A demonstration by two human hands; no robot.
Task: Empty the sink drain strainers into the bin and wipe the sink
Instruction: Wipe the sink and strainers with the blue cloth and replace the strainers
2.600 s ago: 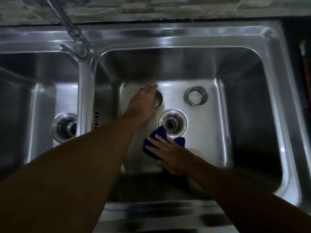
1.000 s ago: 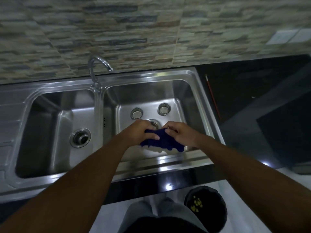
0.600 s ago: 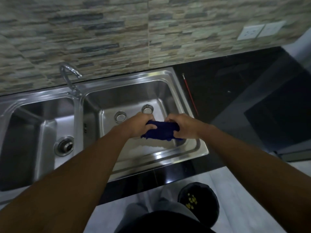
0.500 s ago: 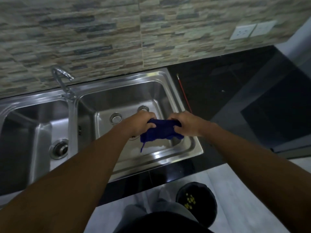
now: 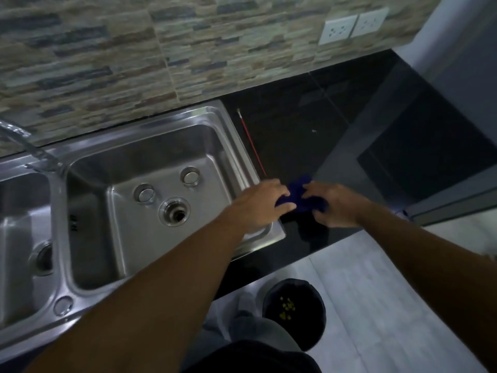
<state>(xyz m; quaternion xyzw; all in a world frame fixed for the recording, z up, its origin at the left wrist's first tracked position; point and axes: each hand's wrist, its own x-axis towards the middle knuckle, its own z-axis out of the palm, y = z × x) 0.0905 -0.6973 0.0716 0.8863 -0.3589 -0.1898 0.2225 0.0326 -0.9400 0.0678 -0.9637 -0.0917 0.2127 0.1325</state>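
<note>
On the dark counter (image 5: 309, 130) right of the sink (image 5: 234, 146), left hand (image 5: 258, 203) & right hand (image 5: 333, 205) both grip the blue cloth (image 5: 301, 196) — prob. folding it, wiping done.

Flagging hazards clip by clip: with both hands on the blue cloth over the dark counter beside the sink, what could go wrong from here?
1. The blue cloth, held by the left hand and right hand, may drip onto the black countertop.
2. Both strainers sit loose in the right basin, leaving the drain open to debris.
3. The thin red stick lies near the hands and could be knocked.
</note>
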